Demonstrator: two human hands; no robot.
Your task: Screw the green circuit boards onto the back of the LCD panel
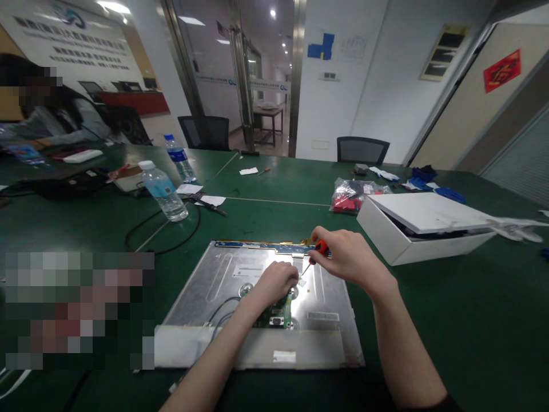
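Observation:
A flat display panel [193, 303] lies on its face, its silvery metal back up. Fixed near its middle is a green circuit board [281, 313], partly covered by my left hand [274, 283]. The fingers of that hand are curled down at the board's upper edge; what they pinch, if anything, is hidden. My right hand [349, 257] grips a screwdriver [319, 248] by its red and black handle. Its thin shaft slants down left, with the tip close to my left fingertips. A blue circuit strip [253, 246] runs along the panel's far edge.
A white box [398, 243] with a tilted lid stands right of the panel. Behind it lies a plastic bag [354, 194] with red contents. Two water bottles [165, 191] [179, 159] and a black cable [160, 252] are at left. Another person [64, 114] sits at far left.

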